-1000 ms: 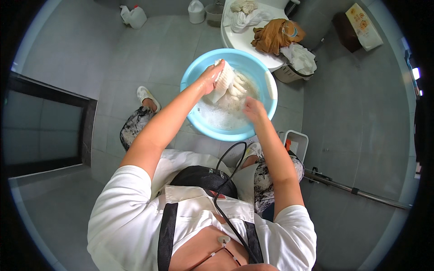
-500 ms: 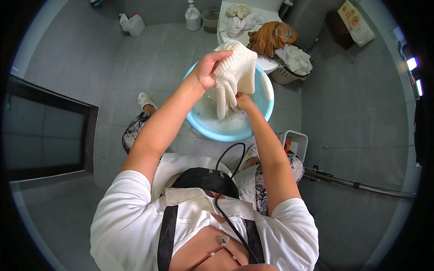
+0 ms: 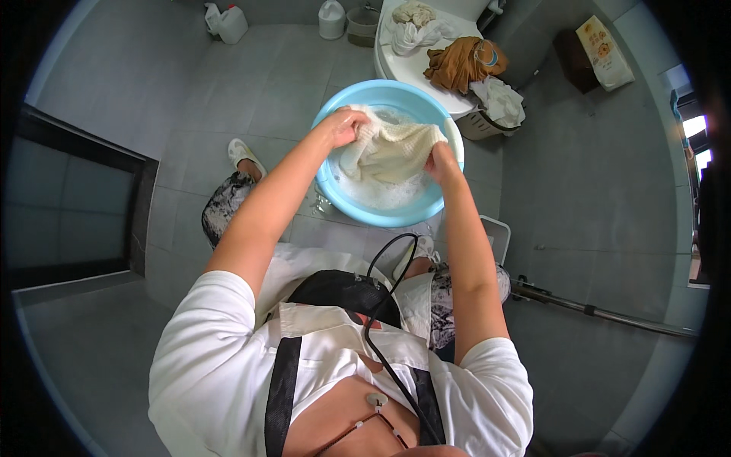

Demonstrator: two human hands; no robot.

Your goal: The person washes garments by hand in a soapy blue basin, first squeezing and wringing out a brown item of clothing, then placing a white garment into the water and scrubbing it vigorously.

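Observation:
A wet cream knitted glove (image 3: 392,156) is stretched sideways over the light blue basin (image 3: 378,216), its lower part close to the sudsy water. My left hand (image 3: 344,126) is closed on its left end, near the basin's left rim. At the other end, my right hand (image 3: 443,162) grips the knit beside the right rim. The glove's finger shapes are hard to make out in its folds. White foam (image 3: 381,192) covers the water below.
Behind the basin stands a white toilet (image 3: 407,67) with brown cloth (image 3: 461,62) and white cloth on it. A laundry basket (image 3: 480,126) is to its right. White jugs (image 3: 231,24) stand at the back left. A metal pole (image 3: 609,314) runs along the right.
The glove has come down from above the basin and is now spread sideways. My right hand has moved right to its other end; my left hand has lowered with it.

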